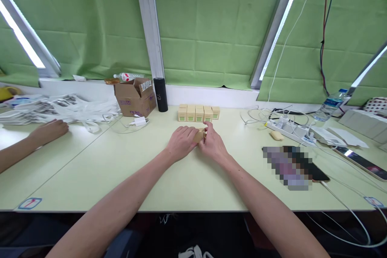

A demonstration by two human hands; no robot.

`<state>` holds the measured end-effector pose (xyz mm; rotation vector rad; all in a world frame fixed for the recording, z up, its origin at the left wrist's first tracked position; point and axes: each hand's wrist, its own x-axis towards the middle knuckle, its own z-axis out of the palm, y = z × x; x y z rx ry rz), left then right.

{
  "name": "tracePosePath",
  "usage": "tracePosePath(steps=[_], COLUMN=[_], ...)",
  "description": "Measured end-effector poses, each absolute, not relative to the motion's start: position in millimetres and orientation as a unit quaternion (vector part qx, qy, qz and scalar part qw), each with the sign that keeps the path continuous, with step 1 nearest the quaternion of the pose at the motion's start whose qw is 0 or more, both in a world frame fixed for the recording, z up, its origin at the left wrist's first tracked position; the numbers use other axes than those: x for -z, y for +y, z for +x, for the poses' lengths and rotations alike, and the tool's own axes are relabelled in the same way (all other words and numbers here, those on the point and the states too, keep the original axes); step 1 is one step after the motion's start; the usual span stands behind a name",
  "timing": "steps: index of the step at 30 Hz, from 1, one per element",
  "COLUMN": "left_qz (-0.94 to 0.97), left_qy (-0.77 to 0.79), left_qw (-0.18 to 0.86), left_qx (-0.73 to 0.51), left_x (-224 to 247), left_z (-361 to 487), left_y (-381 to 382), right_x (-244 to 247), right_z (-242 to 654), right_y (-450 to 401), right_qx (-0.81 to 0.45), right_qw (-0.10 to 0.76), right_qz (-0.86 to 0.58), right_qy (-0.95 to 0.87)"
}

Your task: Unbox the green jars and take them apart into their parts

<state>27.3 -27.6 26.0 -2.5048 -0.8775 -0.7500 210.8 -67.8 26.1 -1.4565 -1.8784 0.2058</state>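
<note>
Between my two hands, above the middle of the table, is a small tan cardboard box (pixel 198 135). The fingers of my left hand (pixel 182 142) wrap round its left side. My right hand (pixel 214 143) grips the box's right end, thumb and fingers close together, the index finger raised. Much of the box is hidden by my fingers. Just beyond my hands stands a row of several small tan boxes (pixel 191 113) with green labels, side by side.
An open brown carton (pixel 136 97) and a black tumbler (pixel 160 94) stand at the back left. Another person's hand (pixel 52 132) rests near white straps (pixel 78 109). At right lie a power strip (pixel 288 130), tangled cables, phones (pixel 305 164) and a water bottle (pixel 331 105).
</note>
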Motion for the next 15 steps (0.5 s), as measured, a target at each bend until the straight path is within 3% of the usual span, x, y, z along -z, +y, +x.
tracePosePath(steps=[10,15], left_qz=[-0.881,-0.877], left_qy=[-0.358,-0.387], left_qw=[0.118,0.091], left_qx=[0.285,0.270], left_x=[-19.7,-18.8], left_z=[20.4,17.6], left_y=[-25.6,-24.7], right_x=[-20.7,-16.8], right_z=[221.3,220.5], right_y=[-59.3,-56.6], right_qx=[-0.080,0.033], right_qw=[0.508,0.525], right_qz=[-0.550,-0.538], right_qy=[-0.658,-0.658])
